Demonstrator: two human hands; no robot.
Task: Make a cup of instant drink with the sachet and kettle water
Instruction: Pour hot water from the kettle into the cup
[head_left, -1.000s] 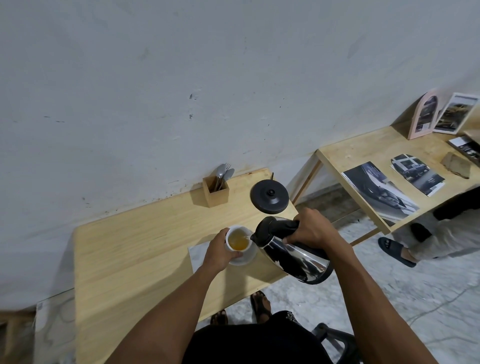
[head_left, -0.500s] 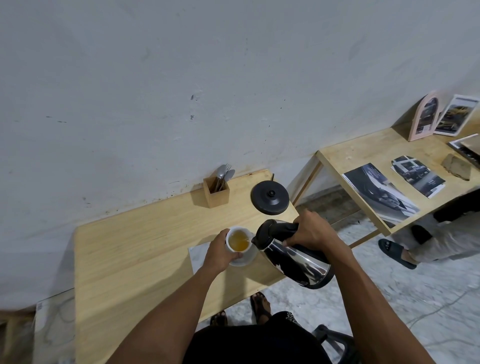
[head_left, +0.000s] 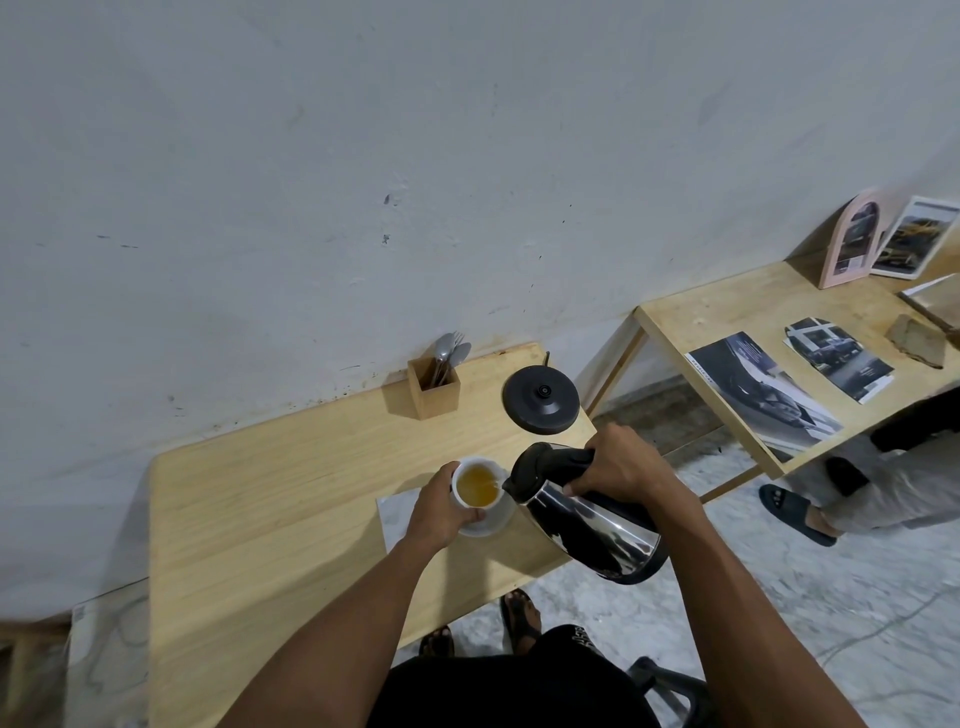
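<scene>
A small white cup (head_left: 476, 486) holding amber liquid stands on a white saucer (head_left: 494, 521) near the right front of the wooden table (head_left: 270, 509). My left hand (head_left: 438, 508) grips the cup's left side. My right hand (head_left: 618, 466) holds the black handle of a shiny steel kettle (head_left: 587, 514), which is tilted left with its spout over the cup's rim. A thin stream runs into the cup. No sachet is visible.
The black kettle base (head_left: 540, 399) sits at the table's back right, beside a wooden holder with spoons (head_left: 434, 382). A pale mat (head_left: 397, 514) lies under the saucer. A second table (head_left: 737, 322) with photos stands to the right, another person's legs (head_left: 883, 483) beside it.
The kettle has tilted a little further and the liquid in the cup has risen. Both hands have kept their grips.
</scene>
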